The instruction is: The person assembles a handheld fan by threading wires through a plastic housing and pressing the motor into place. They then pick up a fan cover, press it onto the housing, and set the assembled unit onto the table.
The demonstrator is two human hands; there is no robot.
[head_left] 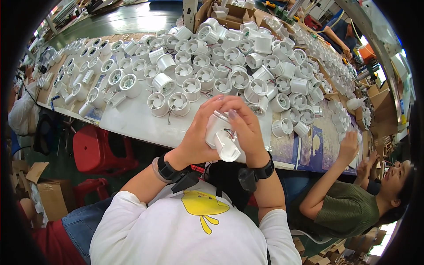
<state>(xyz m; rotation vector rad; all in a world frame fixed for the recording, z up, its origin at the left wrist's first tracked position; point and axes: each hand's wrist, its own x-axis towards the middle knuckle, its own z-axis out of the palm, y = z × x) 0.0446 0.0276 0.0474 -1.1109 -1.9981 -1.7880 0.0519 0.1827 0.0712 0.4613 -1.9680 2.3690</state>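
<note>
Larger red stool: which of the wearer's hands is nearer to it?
Left. The left hand is right of the red stool, holding the white housing; the right hand, also holding it, is farther right.

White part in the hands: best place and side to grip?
Probably grip the white part by its wide body, from left and right, where the left hand and right hand cup it: wires show between them, and a narrower spout juts toward the wearer.

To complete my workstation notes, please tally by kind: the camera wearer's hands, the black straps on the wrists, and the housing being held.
Bare hands, left hand and right hand: 2
Black wrist straps: 2
White plastic housing: 1
Total: 5
</note>
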